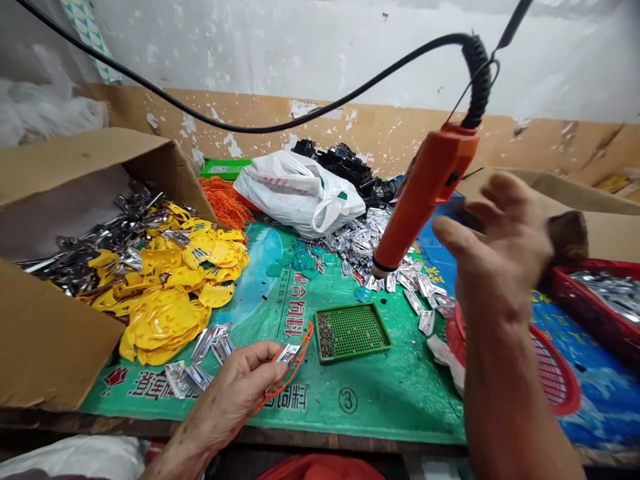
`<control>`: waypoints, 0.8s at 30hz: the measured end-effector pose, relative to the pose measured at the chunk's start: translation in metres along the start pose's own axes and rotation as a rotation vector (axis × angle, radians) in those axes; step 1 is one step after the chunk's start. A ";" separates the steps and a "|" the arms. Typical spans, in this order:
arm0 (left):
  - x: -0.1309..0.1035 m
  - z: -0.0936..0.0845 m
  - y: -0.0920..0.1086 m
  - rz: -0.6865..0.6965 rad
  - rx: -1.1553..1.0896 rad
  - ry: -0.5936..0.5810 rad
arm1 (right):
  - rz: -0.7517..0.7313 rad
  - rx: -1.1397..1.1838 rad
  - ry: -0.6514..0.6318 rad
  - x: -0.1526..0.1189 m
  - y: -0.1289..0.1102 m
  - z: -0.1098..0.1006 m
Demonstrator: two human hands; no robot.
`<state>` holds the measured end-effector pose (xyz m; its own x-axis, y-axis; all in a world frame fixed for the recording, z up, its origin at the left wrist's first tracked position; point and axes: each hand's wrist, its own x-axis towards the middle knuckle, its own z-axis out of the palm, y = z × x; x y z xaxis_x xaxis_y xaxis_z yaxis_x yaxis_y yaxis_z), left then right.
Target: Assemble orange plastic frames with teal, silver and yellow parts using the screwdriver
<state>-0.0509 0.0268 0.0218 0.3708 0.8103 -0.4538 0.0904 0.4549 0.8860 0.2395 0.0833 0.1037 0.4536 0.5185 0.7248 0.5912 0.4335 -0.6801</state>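
My left hand (255, 377) pinches a silver metal piece (289, 355) together with a thin orange strip (300, 363) above the front of the green sheet. Raised at the right, my right hand (500, 233) has its fingers apart and curved, slightly blurred, with nothing in it. Just left of it an orange electric screwdriver (425, 193) hangs tilted from a coiled black cable, its tip pointing down. Between the hands lies a green tray (357, 331) with small screws gathered at its left end.
Yellow parts (167, 320) spill from a cardboard box (55, 333) at left. Metal pieces (370, 233) lie behind the tray, near a white plastic bag (295, 190). A red basket (555, 373) and a red bin (590, 320) stand at right.
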 end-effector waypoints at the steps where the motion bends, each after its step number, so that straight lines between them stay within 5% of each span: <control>1: 0.001 0.002 -0.001 0.007 -0.007 0.010 | 0.065 0.116 -0.149 0.013 0.006 0.007; 5: 0.002 0.010 -0.005 0.008 0.016 0.052 | 0.315 0.373 -0.436 0.027 0.017 0.049; 8: 0.003 0.011 -0.009 0.000 0.039 0.077 | 0.383 0.424 -0.447 0.012 0.012 0.064; 16: 0.014 0.009 -0.016 -0.039 0.090 0.063 | 0.509 0.188 -0.360 -0.036 0.014 0.033; 24: 0.017 0.009 -0.024 -0.048 0.116 0.067 | 0.559 0.133 -0.206 -0.051 0.024 0.017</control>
<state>-0.0381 0.0260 -0.0063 0.3016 0.8130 -0.4981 0.2143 0.4512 0.8663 0.2196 0.0797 0.0483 0.5252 0.8200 0.2274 0.2063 0.1366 -0.9689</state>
